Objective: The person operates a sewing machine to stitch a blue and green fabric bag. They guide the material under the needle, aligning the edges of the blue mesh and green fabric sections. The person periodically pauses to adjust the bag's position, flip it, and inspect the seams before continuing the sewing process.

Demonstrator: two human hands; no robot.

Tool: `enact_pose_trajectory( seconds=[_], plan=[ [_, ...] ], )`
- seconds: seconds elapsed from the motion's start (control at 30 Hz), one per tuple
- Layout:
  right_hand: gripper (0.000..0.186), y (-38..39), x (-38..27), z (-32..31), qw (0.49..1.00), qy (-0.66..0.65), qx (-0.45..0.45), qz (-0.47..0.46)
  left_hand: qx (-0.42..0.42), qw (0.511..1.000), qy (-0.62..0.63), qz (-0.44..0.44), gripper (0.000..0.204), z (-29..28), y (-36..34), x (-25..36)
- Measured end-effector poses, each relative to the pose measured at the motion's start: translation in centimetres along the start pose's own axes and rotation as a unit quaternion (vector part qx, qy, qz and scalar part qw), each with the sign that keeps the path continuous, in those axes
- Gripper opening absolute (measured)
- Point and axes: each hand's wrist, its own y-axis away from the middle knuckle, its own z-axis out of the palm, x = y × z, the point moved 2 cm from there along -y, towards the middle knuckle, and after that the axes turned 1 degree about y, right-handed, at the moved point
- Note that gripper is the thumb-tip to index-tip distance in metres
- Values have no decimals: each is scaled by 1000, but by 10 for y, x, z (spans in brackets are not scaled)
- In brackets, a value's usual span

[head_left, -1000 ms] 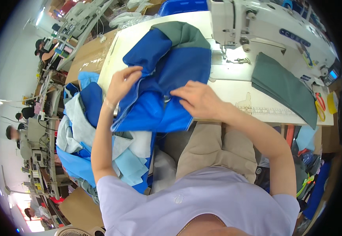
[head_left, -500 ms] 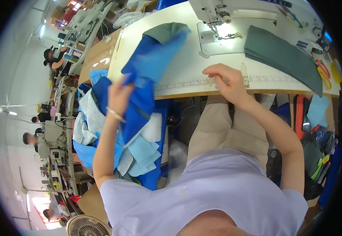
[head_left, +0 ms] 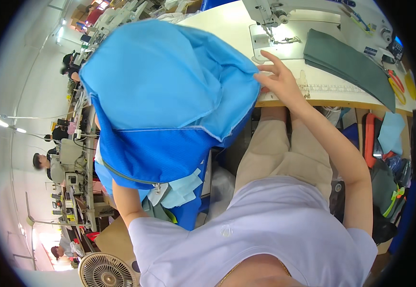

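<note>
A large sewn blue fabric piece, light blue with a darker royal-blue section, is spread in the air over the left part of the table. A dark zipper with a metal pull runs along its lower edge. My left forearm goes up behind the cloth, which hides the hand and its fingers. At the cloth's right edge, my right hand pinches the border between thumb and fingers, its index finger stretched out. Just beyond is the sewing machine's needle area.
Folded dark green fabric lies right of the needle, with red-and-yellow scissors beside it. Light blue scraps are piled left of my legs. A fan stands at the lower left. Other people sit at machines farther left.
The blue piece, bunched in my left hand before, is now raised and opened out, covering that hand. My right hand, empty before, has moved slightly up and grips its right edge.
</note>
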Motion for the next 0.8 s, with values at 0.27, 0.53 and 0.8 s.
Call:
enact_pose_trajectory(
  seconds=[0.27, 0.53, 0.8],
  plan=[
    [58, -2, 6, 0, 997, 63, -54, -3, -9, 1000, 3, -20, 42, -1, 5, -15],
    [46, -4, 7, -4, 991, 106, -78, -5, -10, 999, -8, -34, 41, -1, 2, -25],
    [42, -2, 6, -7, 988, 127, -89, 6, -18, 998, -22, -52, 40, 2, 2, -34]
  ],
)
